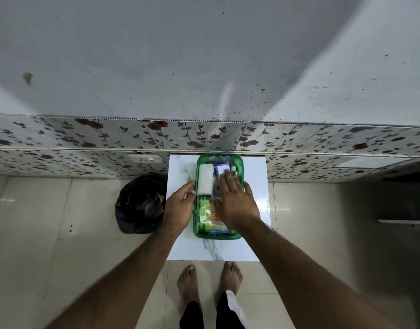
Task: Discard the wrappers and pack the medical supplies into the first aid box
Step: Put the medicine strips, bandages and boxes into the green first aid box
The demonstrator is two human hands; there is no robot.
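Observation:
A green translucent first aid box (218, 235) stands on a small white marble-patterned table (228, 250). Inside lie a white gauze roll (205, 179), a white-and-blue packet (222, 168), and yellow-green packets (205, 216) near the front. My left hand (179, 206) rests against the box's left wall, thumb at the rim. My right hand (235, 200) lies flat over the box's contents, fingers spread, fingertips touching the white-and-blue packet. What lies under the palm is hidden.
A black rubbish bag (140, 205) sits on the tiled floor just left of the table. A floral-patterned wall panel (109, 138) runs behind the table. My bare feet (210, 279) stand at the table's near edge.

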